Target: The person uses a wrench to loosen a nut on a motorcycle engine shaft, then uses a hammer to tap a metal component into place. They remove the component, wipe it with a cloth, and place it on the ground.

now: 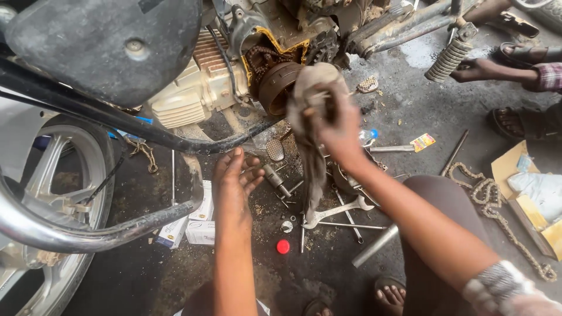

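Nearest the camera, the person's right hand (335,126) grips a dirty rag (310,146), fingers pinched around its bunched top, pressing it against the round clutch drum (275,85) of the motorcycle engine (199,88). Lower down, the left hand (234,178) hangs open, fingers loosely spread, above the oily floor (328,275), just beside a socket tool (275,178). A spanner (336,212) and red cap (283,246) lie nearby.

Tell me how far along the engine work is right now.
Done: the engine's side is already open, with the chain and round drum exposed. In hand: the right hand presses a dirty rag against the drum, seemingly wiping it, while the left hand hovers open below. Left: wrenches, small parts and a red cap lie scattered on the ground, nothing refitted.
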